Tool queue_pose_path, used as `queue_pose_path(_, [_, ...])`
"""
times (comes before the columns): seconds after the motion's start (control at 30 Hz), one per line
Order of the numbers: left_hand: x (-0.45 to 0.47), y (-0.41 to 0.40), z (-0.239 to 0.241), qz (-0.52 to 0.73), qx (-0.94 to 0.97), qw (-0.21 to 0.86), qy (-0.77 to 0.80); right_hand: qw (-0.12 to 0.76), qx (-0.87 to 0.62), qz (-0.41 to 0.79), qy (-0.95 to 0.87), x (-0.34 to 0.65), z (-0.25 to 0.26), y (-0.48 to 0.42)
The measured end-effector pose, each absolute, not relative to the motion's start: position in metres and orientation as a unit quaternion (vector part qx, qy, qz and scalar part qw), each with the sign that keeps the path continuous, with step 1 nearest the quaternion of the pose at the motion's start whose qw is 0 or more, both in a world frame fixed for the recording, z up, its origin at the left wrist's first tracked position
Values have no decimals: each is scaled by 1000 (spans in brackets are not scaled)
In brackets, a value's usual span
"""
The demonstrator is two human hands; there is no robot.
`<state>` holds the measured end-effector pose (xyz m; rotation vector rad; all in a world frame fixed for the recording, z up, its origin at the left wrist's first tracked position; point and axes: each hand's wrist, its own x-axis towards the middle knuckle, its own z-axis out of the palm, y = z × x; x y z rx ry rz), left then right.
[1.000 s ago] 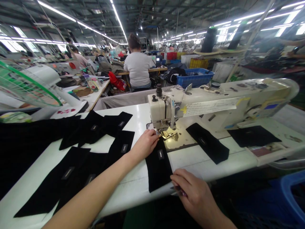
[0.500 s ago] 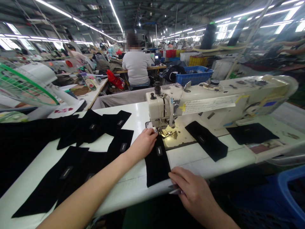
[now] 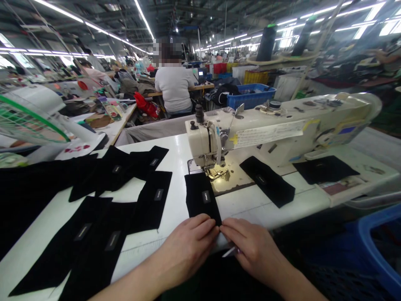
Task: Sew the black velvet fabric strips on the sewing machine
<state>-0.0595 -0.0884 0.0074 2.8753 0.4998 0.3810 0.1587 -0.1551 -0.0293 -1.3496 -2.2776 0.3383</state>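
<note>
A black fabric piece (image 3: 196, 198) with a small dark label (image 3: 206, 196) lies on the table, its far end just in front of the sewing machine's presser foot (image 3: 216, 172). My left hand (image 3: 196, 240) pinches its near edge, fingers closed. Right beside it, my right hand (image 3: 255, 240) has its fingertips closed at the near right corner of the same piece. A pointed metal blade (image 3: 231, 251), like that of thread snips, sticks out from under my right palm; the rest of that tool is hidden.
The sewing machine (image 3: 282, 121) spans the right side. More labelled black pieces (image 3: 153, 200) lie at left, and another black piece (image 3: 269, 182) is right of the needle. A fan (image 3: 31, 113) stands far left. A blue basket (image 3: 354, 255) is low right. A person (image 3: 173, 88) sits ahead.
My left hand has moved from beside the presser foot to the near edge of the fabric piece, next to my right hand. The view has shifted slightly.
</note>
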Motion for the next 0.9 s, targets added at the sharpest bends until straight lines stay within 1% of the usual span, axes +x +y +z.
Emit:
queue_pose_path(0.37, [-56,-78,13,124,965,138,185,203,-520,137,-819,156,-23,-139])
queue_pose_path(0.63, [-56,-59,11,114,969,115,188,195,-526,126,-818,155,-21,-118])
queue_pose_path(0.9, [-57,-39,7,129,965,119,193,197,-539,102,-812,155,-24,-98])
